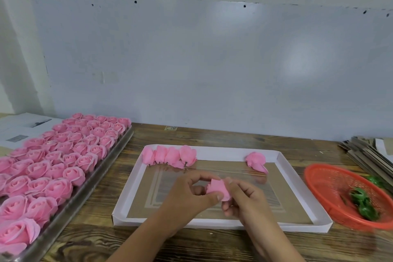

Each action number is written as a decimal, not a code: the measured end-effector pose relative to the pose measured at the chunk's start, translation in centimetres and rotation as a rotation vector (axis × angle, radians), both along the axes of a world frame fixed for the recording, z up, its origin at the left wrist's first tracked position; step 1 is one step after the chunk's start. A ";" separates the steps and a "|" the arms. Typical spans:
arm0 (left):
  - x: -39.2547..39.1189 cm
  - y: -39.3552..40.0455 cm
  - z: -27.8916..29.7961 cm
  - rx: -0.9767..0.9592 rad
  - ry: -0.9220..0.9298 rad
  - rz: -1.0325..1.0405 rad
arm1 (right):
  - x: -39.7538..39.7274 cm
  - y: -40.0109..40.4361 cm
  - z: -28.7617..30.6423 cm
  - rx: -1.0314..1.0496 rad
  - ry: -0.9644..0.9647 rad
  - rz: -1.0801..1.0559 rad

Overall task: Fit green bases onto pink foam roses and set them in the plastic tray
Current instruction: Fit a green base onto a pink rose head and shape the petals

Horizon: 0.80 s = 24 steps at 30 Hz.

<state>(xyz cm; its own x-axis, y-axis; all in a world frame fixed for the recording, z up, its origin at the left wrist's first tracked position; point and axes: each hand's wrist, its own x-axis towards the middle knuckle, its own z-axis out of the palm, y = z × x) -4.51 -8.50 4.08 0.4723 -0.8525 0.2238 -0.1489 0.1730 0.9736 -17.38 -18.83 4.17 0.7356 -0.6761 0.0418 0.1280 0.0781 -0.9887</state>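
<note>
Both my hands hold one pink foam rose [219, 189] above the middle of the white-rimmed clear plastic tray [282, 164]. My left hand [189, 194] pinches it with thumb and curled fingers from the left. From the right, my right hand [242, 200] grips it; any green base on this rose is hidden by my fingers. Several roses [169, 155] lie in a row along the tray's far left edge, and one more rose [256, 161] lies at the far right. Green bases [363, 203] lie in a red mesh basket [323, 185] at the right.
A long metal tray [102, 172] packed with several rows of pink roses [53, 164] fills the left side of the wooden table. Papers [23, 127] lie at the far left. Stacked flat cardboard [370, 151] sits at the far right, and a pale wall panel stands behind.
</note>
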 end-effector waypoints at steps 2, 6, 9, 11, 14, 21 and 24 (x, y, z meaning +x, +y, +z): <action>-0.1 0.0 0.1 -0.010 -0.012 0.001 | 0.0 0.0 0.1 -0.010 0.025 -0.006; -0.1 0.1 0.2 -0.004 -0.066 0.003 | -0.1 -0.1 0.0 -0.021 0.064 0.003; -0.2 0.2 0.3 -0.007 -0.088 -0.013 | -0.2 -0.2 0.0 -0.033 0.111 -0.007; -0.3 0.2 0.3 -0.007 -0.084 -0.018 | -0.4 -0.2 0.1 -0.031 0.126 -0.009; -0.1 0.2 0.1 -0.008 -0.075 -0.007 | -0.4 0.1 0.3 -0.032 0.154 -0.002; 0.3 0.0 -0.4 0.013 -0.020 0.032 | -2.8 -3.9 2.8 -0.150 0.186 -0.427; 0.2 0.1 -0.3 0.012 -0.021 0.028 | -6.9 -8.9 4.5 -0.335 0.283 -0.699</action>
<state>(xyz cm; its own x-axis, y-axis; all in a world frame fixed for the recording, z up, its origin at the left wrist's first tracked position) -4.30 -8.39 3.80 0.4911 -0.8418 0.2242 -0.1741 0.1573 0.9721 -24.30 -27.72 8.68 0.1631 -0.9664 0.1985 -0.2194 -0.2317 -0.9477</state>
